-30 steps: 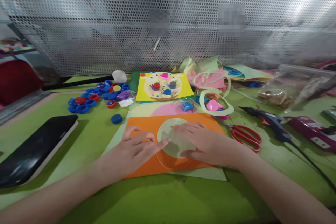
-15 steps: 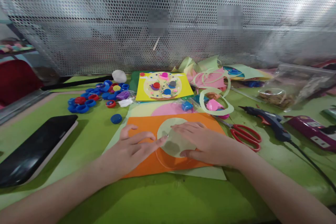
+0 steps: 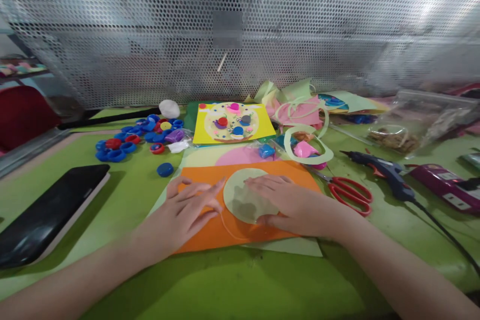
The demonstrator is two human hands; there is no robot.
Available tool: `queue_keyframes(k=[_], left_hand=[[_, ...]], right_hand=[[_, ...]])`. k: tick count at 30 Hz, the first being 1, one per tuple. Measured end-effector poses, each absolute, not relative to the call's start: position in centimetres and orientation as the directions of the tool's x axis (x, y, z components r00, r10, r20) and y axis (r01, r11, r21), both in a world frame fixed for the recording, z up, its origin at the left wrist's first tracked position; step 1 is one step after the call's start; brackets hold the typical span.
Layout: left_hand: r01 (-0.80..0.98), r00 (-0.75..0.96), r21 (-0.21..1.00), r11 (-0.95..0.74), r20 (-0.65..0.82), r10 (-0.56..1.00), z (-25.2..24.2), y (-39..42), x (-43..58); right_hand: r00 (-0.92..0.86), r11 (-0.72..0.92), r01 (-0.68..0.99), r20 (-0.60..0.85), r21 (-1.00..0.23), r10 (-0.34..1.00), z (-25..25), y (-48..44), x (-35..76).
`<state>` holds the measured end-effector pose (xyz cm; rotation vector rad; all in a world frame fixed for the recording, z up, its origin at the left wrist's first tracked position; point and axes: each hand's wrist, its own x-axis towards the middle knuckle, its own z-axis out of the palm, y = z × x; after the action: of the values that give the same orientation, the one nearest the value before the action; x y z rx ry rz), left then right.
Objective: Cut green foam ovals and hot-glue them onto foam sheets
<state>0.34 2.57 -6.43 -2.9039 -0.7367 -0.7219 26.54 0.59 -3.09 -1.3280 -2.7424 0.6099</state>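
Note:
A pale green paper circle (image 3: pixel 240 200) lies on an orange sheet of paper (image 3: pixel 210 245), with a thin curved line showing below its left edge. My right hand (image 3: pixel 288 202) rests flat across the circle's right part, fingers stretched out. Left of the circle, my left hand (image 3: pixel 187 210) is over the orange sheet with its fingers apart and nothing in them; whether it touches the sheet I cannot tell. Under the orange sheet, light green paper (image 3: pixel 300 246) sticks out. Behind it lies a yellow card (image 3: pixel 204 132) decorated with bottle caps and small dots.
Red-handled scissors (image 3: pixel 350 192) and a glue gun (image 3: pixel 390 175) lie at right, near a purple power strip (image 3: pixel 442 185). Blue and red bottle caps (image 3: pixel 116 155) cluster at left, behind a black phone (image 3: pixel 56 210). Paper scraps (image 3: pixel 300 110) and a clear bag (image 3: pixel 423 120) stand behind.
My left hand has drawn back to the left, its fingertip leaving the circle's edge. My right hand stays in place on the circle.

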Motion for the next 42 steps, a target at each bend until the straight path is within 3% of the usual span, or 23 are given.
queue_keyframes(k=[10,15,20,27,34,38,42], left_hand=[[0.399,0.847,-0.078,-0.914,0.412,0.336,-6.4,2.16,0.46],[0.505,0.72,0.149,-0.85,0.47,0.51,-6.13,2.22,0.56],[0.516,0.704,0.177,-0.838,0.47,0.533,-5.93,2.34,0.61],[0.427,0.809,-0.002,-0.904,0.447,0.381,-6.37,2.11,0.86],[0.536,0.679,0.135,-0.833,0.518,0.52,-6.14,2.18,0.45],[0.455,0.783,0.067,-0.888,0.444,0.435,-6.12,2.28,0.67],[0.415,0.806,-0.041,-0.909,0.48,0.347,-6.09,1.99,1.05]], right_hand=[[-0.657,0.587,0.724,-0.105,-0.362,0.746,-3.39,0.66,26.7],[-0.628,0.534,0.749,-0.164,-0.393,0.761,-3.3,0.55,26.64],[-0.627,0.533,0.748,-0.158,-0.396,0.763,-3.3,0.5,26.6],[-0.632,0.542,0.744,-0.145,-0.39,0.762,-3.3,0.5,26.6],[-0.631,0.536,0.742,-0.149,-0.402,0.761,-3.56,0.51,26.72],[-0.627,0.542,0.749,-0.145,-0.38,0.765,-3.45,0.39,26.62],[-0.637,0.554,0.744,-0.147,-0.373,0.757,-3.26,0.37,26.57]])
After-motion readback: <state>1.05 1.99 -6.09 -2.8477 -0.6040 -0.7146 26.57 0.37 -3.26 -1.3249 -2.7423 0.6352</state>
